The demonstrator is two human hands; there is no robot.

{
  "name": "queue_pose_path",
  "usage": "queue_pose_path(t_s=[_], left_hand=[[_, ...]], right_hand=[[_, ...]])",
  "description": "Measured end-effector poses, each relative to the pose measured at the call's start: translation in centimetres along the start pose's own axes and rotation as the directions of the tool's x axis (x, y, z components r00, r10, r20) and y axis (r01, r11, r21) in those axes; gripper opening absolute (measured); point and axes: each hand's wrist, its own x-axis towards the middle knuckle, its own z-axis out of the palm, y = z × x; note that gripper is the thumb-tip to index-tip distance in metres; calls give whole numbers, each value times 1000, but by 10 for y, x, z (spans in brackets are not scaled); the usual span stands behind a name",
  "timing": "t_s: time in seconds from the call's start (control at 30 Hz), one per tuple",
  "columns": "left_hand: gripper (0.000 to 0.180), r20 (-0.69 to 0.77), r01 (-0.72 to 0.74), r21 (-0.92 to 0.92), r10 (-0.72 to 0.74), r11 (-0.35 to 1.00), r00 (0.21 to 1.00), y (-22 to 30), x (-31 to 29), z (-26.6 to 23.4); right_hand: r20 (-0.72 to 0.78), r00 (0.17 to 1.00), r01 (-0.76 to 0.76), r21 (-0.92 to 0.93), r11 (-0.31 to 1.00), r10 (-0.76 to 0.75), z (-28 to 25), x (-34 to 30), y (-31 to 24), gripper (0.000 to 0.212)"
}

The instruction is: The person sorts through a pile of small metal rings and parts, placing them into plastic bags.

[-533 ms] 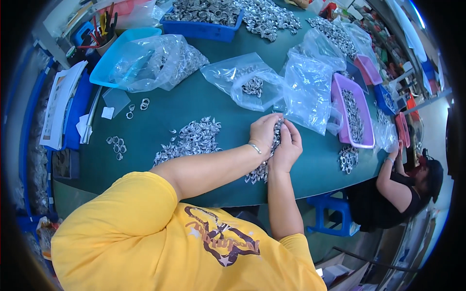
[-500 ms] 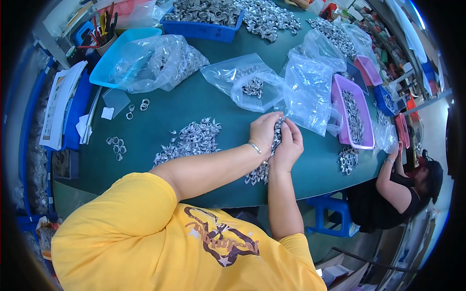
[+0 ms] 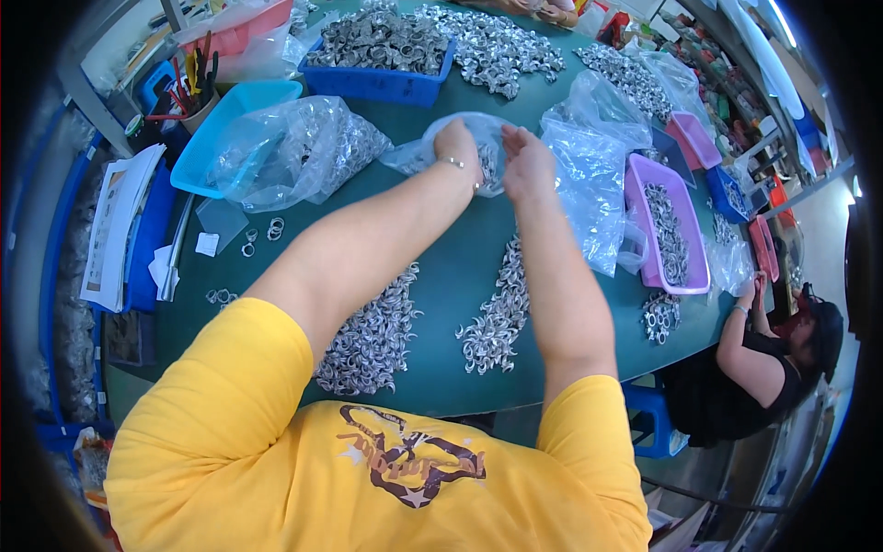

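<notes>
Green surface point(image 3: 451, 248) carried the clear bag point(image 3: 483, 127). Left hand point(image 3: 457, 152) curled at its mouth, grip unclear; right hand point(image 3: 528, 166) extended, fingers loose, at its right edge. Rings point(image 3: 487, 166) lay inside between them. Judged risk: limp mouth, if nudged, could have folded, spilling some.

Clear plastic bag point(image 3: 412, 158), mouth open, on green table point(image 3: 451, 267); silvery metal pieces point(image 3: 488, 166) inside.

Over my remote feed I see a green-topped table point(image 3: 451, 276), a blue stool point(image 3: 648, 402) near its right edge, a blue-framed rack point(image 3: 74, 430) at left, and, upper right, a bright light strip point(image 3: 781, 20).
</notes>
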Motion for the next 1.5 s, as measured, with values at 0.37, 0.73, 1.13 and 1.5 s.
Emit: queue_pose_path(t_s=[0.37,0.73,1.13,1.5], left_hand=[[25,384,-112,558,-136,823,913,-9,-79,-80],[46,731,-728,682,-82,69,677,-74,-99,-127],[31,835,-833,549,11,66,550,-81,-132,-133],[25,232,-46,546,-98,837,968,-113,-140,-97]], right_hand=[[656,741,670,-714,202,-140,-151,-113,6,25],[735,673,738,-662,129,-82,-175,-173,-5,77],[549,771,535,-833,-138,-322,-162,-190,41,68],[-172,957,207,-154,966,-232,-107,-182,45,36]])
